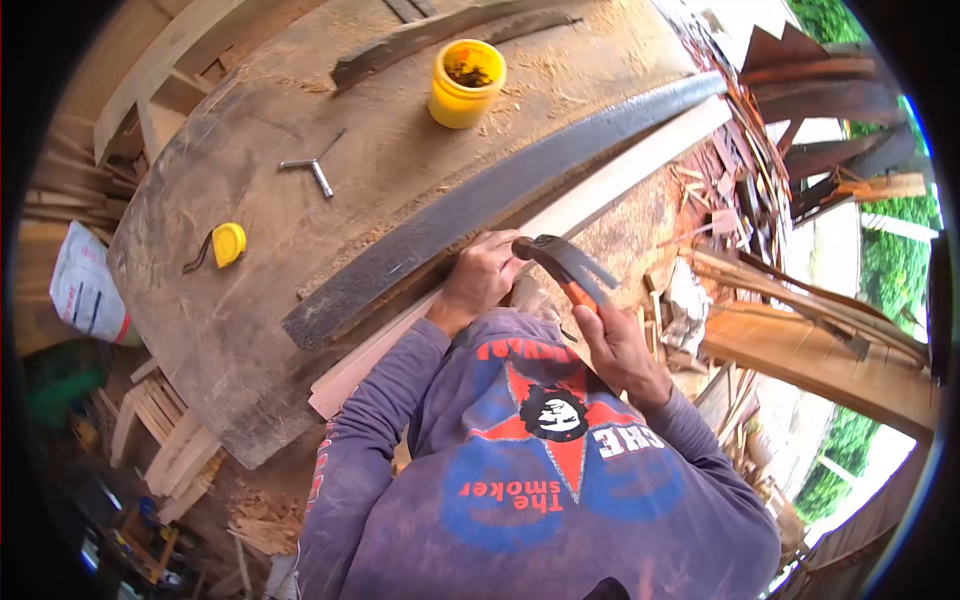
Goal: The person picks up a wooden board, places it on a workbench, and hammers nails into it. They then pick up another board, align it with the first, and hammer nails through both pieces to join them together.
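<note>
My right hand (pixel 622 352) is closed around the orange handle of a claw hammer (pixel 572 268), its claw pointing to the right. The hammer's head is at the fingertips of my left hand (pixel 482 278). That hand rests over a long pale wooden strip (pixel 610 185), fingers bent and pressed together; whatever they pinch is hidden. The strip runs slantwise in front of my body. Beside it on the bench lies a dark curved board (pixel 500 190).
On the worn wooden bench (pixel 230 300) are a yellow tub (pixel 467 88) with small dark contents, a three-armed wrench (pixel 314 170) and a yellow tape measure (pixel 229 243). A rough curved offcut (pixel 440 40) lies at the back. Scrap wood (pixel 740 190) is heaped to the right.
</note>
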`<state>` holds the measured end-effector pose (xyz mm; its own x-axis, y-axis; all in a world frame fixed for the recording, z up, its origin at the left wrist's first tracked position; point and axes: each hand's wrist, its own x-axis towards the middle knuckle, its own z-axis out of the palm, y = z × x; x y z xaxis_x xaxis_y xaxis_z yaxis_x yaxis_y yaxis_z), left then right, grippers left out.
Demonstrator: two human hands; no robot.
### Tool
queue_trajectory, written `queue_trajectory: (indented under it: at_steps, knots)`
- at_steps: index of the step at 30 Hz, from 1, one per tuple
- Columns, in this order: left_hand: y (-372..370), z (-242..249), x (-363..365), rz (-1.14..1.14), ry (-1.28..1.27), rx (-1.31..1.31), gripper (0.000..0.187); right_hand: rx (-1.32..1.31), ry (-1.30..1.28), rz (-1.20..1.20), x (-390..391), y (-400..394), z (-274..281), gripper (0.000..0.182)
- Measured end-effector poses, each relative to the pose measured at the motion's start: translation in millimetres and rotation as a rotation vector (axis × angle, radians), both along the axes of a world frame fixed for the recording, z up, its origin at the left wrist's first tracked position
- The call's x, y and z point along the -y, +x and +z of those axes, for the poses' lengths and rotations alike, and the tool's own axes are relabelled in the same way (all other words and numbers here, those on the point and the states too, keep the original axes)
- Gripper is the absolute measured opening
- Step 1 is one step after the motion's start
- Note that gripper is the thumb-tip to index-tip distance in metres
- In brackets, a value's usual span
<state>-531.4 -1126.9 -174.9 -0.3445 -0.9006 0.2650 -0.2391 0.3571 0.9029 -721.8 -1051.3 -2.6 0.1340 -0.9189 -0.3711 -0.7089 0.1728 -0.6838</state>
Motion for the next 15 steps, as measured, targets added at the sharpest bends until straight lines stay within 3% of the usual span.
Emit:
queue_trajectory:
  at_steps: [4,6,7,9,10,11,13,15]
  knots:
    - [-1,6,3,0.036,-0.064,-0.002,0.02,-0.002,0.06,-0.152,-22,3,-7,0.03]
    - [-2,12,2,0.042,-0.031,0.022,0.019,0.208,-0.361,-0.149,-18,15,5,0.028]
    - [-2,13,2,0.039,-0.035,0.036,0.019,0.221,-0.365,-0.154,-18,13,1,0.028]
    - [-1,15,2,0.022,-0.024,0.03,0.02,0.19,-0.266,-0.098,-19,7,-15,0.027]
    - [-1,16,0,0.029,-0.025,0.042,0.02,0.003,0.021,-0.098,-14,3,-23,0.026]
    - [-2,16,-1,0.034,-0.032,0.04,0.019,0.051,0.027,-0.093,-11,-3,-25,0.024]
    - [0,17,3,0.062,-0.036,0.05,0.018,0.12,-0.071,-0.079,-16,-3,-20,0.025]
    - [1,17,0,0.031,-0.019,0.079,0.017,0.195,-0.326,0.017,-17,-2,-8,0.029]
